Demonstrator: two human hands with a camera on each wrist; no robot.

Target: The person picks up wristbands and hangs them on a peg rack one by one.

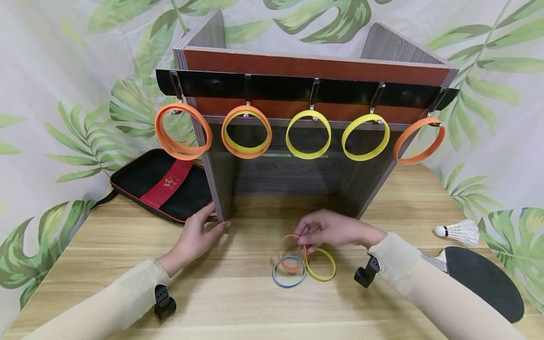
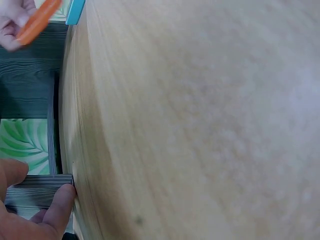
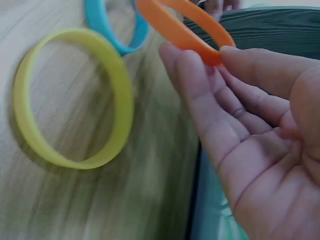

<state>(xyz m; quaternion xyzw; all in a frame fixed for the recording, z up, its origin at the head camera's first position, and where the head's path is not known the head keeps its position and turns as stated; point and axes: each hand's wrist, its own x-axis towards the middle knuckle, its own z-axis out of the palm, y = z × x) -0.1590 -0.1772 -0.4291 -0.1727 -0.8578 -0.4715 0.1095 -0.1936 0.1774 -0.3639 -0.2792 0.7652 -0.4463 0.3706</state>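
Observation:
My right hand [image 1: 325, 228] pinches an orange silicone wristband [image 3: 177, 35] between thumb and fingertips, tilted up just over the table. Beneath it a blue wristband [image 1: 289, 285] lies on the wood, overlapped by the orange one in the head view. A yellow wristband [image 3: 123, 95] lies flat beside the blue one, below the right hand. At the stand's left leg, my left hand [image 1: 199, 234] grips the lower front edge of the grey side panel [image 2: 42, 181], thumb on one face and fingers on the other.
Orange and yellow wristbands [image 1: 309, 155] hang from several hooks on the stand's black strip [image 1: 280, 89]. A black and red case [image 1: 127, 177] lies behind the left hand. To the right are a shuttlecock [image 1: 463, 232] and a table tennis bat [image 1: 480, 278].

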